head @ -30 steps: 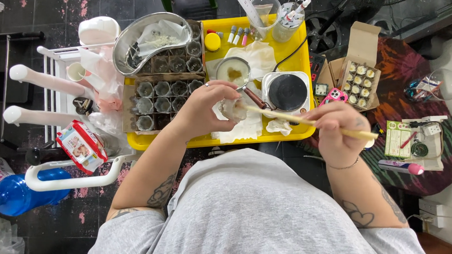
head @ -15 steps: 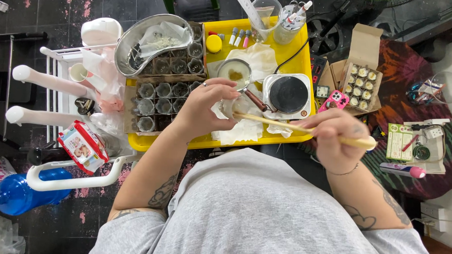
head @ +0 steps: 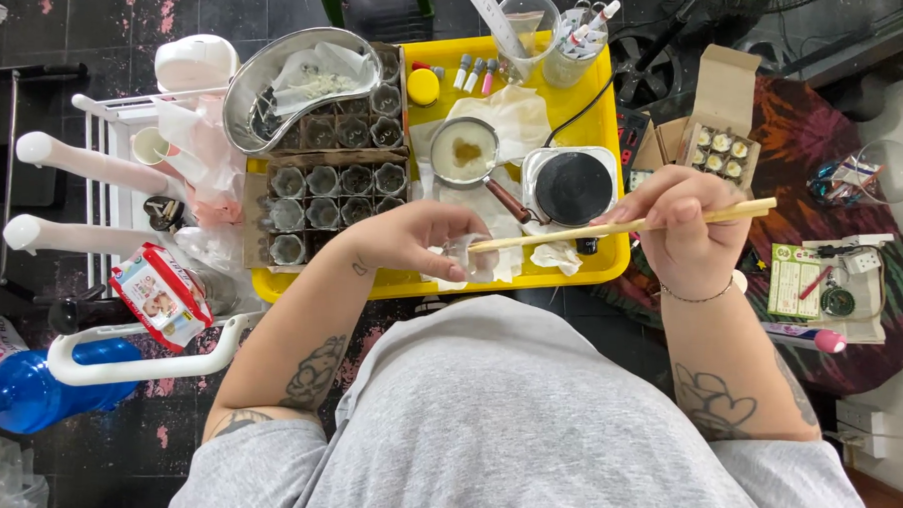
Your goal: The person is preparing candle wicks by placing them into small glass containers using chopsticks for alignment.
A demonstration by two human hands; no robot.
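A cardboard tray of small glass jars [head: 324, 184] sat at the left of the yellow tray [head: 607, 109], beside a kidney-shaped steel basin [head: 278, 78]. The left hand [head: 412, 238] was closed around a crumpled tissue [head: 461, 256], pinching the tip of a pair of wooden chopsticks [head: 623, 225]. The right hand [head: 688, 227] was clamped on their far end, just beside the small black hotplate [head: 572, 186]. A hard tug through the tissue could swing the sticks into the little saucepan [head: 465, 152] and spill it.
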